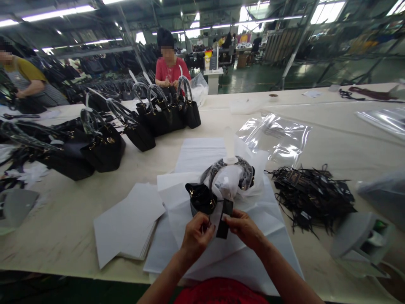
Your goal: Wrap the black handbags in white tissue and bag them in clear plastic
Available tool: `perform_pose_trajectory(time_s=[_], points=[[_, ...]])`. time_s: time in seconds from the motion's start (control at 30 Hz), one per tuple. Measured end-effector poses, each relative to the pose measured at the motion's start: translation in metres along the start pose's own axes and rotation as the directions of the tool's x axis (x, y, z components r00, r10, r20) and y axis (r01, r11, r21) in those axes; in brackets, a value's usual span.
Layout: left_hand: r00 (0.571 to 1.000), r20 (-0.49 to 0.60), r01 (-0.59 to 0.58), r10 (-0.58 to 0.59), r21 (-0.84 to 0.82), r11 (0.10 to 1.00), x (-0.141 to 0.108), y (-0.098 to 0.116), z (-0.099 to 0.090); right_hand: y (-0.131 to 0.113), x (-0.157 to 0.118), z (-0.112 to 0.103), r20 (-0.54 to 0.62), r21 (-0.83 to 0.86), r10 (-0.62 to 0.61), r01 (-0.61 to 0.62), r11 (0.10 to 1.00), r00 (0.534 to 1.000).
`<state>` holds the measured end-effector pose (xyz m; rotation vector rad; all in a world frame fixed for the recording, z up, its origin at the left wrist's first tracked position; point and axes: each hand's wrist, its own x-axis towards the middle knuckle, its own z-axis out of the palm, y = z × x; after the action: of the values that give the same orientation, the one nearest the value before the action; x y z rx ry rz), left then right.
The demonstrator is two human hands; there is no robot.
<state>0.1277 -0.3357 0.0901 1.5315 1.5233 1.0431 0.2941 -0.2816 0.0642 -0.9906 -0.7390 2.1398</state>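
In front of me a black handbag (202,198) lies partly wrapped in white tissue paper (177,190), its handles (218,166) covered in clear film. My right hand (246,228) pinches a black hang tag (224,221) by its right edge, close to the bag's near side. Just left of the tag, my left hand (198,236) is closed with fingertips pressed together; what sits between them is too small to make out. A white strip (229,143) stands up from the handles.
A heap of black hang tags (313,194) lies to the right, near a grey-white dispenser (363,240). Clear plastic bags (278,135) lie behind it. White boards (126,223) are stacked at left. Several black handbags (104,147) stand farther left. A co-worker in red (171,69) is across the table.
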Motion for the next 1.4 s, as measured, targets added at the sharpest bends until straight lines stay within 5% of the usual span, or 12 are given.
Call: perform_pose_trajectory(time_s=[0.13,0.43,0.63,0.8,1.0,1.13,1.4], points=[[0.978,0.130,0.191,-0.161,-0.269,0.944,-0.003,0.005,-0.008,-0.001,0.012,0.013,-0.153,0.014,-0.142,0.145,0.989,0.978],[0.963,0.209,0.245,-0.172,-0.404,0.881,-0.014,-0.004,-0.001,0.008,0.027,0.038,-0.271,0.173,-0.153,0.204,0.964,0.950],[0.974,0.180,0.200,-0.134,-0.422,0.884,-0.009,-0.002,-0.006,0.030,0.025,0.030,-0.087,-0.054,-0.313,0.309,0.949,0.946],[0.983,0.131,0.169,-0.129,-0.369,0.914,0.005,0.000,-0.021,0.039,0.010,0.019,0.150,-0.416,-0.415,0.438,0.797,0.897],[0.952,0.261,0.265,-0.160,-0.441,0.858,0.004,-0.002,-0.024,0.034,0.009,0.025,0.014,-0.281,-0.389,0.377,0.883,0.921],[0.940,0.297,0.303,-0.170,-0.494,0.815,-0.004,-0.006,-0.018,0.034,0.014,0.030,0.069,-0.130,-0.297,0.303,0.944,0.952],[0.978,0.180,0.145,-0.108,-0.207,0.967,0.005,0.000,-0.030,0.035,0.011,0.024,0.077,-0.522,-0.414,0.390,0.758,0.907]])
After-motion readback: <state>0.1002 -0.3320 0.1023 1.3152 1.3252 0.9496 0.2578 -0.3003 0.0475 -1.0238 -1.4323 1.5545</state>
